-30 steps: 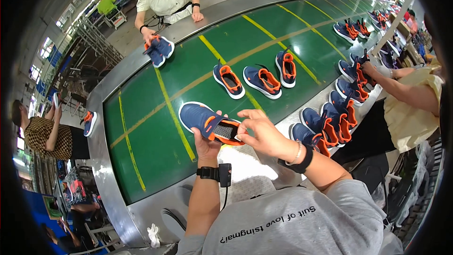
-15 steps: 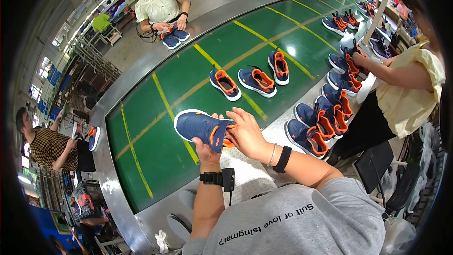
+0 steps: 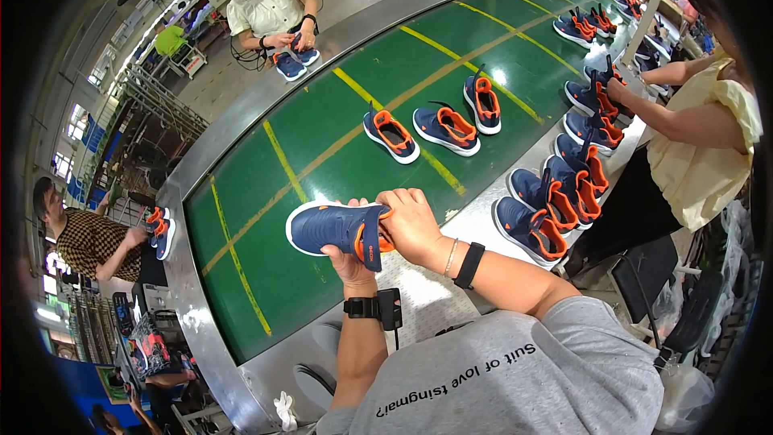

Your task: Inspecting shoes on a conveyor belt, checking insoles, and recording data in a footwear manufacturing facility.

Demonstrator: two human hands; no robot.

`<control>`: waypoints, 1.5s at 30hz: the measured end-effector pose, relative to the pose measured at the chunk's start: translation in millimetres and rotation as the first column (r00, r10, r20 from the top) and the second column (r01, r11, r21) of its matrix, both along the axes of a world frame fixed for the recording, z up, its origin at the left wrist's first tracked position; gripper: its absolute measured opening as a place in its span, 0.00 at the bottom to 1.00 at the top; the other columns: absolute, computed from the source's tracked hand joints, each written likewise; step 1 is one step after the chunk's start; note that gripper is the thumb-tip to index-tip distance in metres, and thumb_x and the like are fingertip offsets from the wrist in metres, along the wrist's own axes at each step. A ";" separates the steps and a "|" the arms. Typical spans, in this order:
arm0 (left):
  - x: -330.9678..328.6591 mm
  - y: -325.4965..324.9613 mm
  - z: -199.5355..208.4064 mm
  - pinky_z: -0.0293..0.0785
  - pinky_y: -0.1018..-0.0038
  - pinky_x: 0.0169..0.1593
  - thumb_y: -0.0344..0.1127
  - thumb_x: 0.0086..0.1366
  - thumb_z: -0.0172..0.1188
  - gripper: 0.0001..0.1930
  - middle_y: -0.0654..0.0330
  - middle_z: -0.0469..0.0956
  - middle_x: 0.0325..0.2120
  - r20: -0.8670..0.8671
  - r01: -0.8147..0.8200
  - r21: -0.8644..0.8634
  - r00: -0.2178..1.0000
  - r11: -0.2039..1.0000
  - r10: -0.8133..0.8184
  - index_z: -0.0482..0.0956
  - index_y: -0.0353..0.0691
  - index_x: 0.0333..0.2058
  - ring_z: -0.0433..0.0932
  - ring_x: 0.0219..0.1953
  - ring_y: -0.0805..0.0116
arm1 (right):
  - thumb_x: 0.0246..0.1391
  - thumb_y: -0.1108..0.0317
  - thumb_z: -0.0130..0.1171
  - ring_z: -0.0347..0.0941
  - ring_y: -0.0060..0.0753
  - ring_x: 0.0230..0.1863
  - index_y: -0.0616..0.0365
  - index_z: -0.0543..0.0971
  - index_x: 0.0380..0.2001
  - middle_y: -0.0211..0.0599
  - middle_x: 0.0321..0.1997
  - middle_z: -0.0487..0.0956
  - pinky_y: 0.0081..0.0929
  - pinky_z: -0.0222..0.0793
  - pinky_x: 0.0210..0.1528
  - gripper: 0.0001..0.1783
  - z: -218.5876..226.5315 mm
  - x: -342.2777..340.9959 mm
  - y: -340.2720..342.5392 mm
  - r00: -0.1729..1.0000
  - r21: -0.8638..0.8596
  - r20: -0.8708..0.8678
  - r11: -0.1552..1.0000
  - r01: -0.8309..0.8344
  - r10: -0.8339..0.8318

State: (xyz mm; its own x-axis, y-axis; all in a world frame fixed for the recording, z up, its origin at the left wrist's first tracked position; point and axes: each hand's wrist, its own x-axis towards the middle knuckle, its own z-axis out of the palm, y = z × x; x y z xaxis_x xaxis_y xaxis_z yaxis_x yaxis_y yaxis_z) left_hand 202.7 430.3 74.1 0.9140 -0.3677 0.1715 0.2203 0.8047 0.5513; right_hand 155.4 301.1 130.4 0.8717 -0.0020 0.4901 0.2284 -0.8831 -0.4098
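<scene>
A navy shoe [image 3: 326, 229] with a white sole and orange lining is held over the near edge of the green conveyor belt [image 3: 266, 274]. Its toe points left and its strap hangs across the opening. My left hand [image 3: 352, 264] is closed around the shoe from below, thumb on its near side. At the heel and opening, my right hand [image 3: 412, 225] is closed on the shoe, with its fingertips partly hidden. Beyond my hands, a dark blue shoe [image 3: 392, 134], a second shoe [image 3: 448, 128] and a third shoe [image 3: 483, 105] stand on the belt.
Several matching shoes [image 3: 527, 225] line the metal ledge on the right, beside a co-worker in pale yellow [image 3: 700, 145]. Across the belt, another person [image 3: 270, 12] handles shoes. At the left, a person in a checked shirt [image 3: 101, 246] stands by a pair [image 3: 163, 234]. Grey insoles [image 3: 318, 377] lie near me.
The shoe in my hands has turned more level and sits slightly lower, its strap more upright. My right hand has shifted slightly left. Shoes on the belt appear a little farther right.
</scene>
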 end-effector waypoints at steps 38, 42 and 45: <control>43.1 50.2 -65.2 0.69 0.67 0.41 0.47 0.64 0.46 0.17 0.61 0.73 0.33 -0.588 0.283 0.362 0.809 0.888 -0.018 0.72 0.39 0.41 0.72 0.38 0.64 | 0.37 0.50 0.56 0.65 0.48 0.46 0.51 0.80 0.32 0.49 0.35 0.73 0.49 0.44 0.55 0.21 -114.3 126.5 -101.0 0.831 -0.137 -0.554 0.989 -0.047 -0.037; 36.6 50.1 -62.0 0.69 0.67 0.41 0.47 0.64 0.46 0.17 0.61 0.73 0.33 -0.564 0.302 0.420 0.826 0.856 -0.015 0.72 0.39 0.41 0.72 0.37 0.65 | 0.38 0.47 0.54 0.66 0.47 0.45 0.50 0.80 0.33 0.47 0.36 0.72 0.49 0.45 0.54 0.22 -117.3 74.5 -127.1 0.870 -0.175 -0.490 0.984 -0.041 -0.051; 29.3 50.1 -63.2 0.69 0.70 0.40 0.46 0.63 0.48 0.16 0.62 0.74 0.32 -0.582 0.348 0.406 0.812 0.845 -0.054 0.72 0.39 0.41 0.73 0.36 0.66 | 0.40 0.46 0.54 0.65 0.43 0.46 0.48 0.80 0.35 0.41 0.34 0.72 0.48 0.45 0.57 0.23 -103.9 57.9 -165.8 0.824 -0.342 -0.523 0.939 0.032 -0.219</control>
State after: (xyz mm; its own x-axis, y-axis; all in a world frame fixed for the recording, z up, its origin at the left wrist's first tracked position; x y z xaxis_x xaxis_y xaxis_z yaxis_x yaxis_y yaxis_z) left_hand 232.0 480.4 10.9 0.6945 -0.4514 -0.5602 0.7173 0.3749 0.5872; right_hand 213.3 135.3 26.5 0.9954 -0.0622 -0.0729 -0.0718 -0.9880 -0.1369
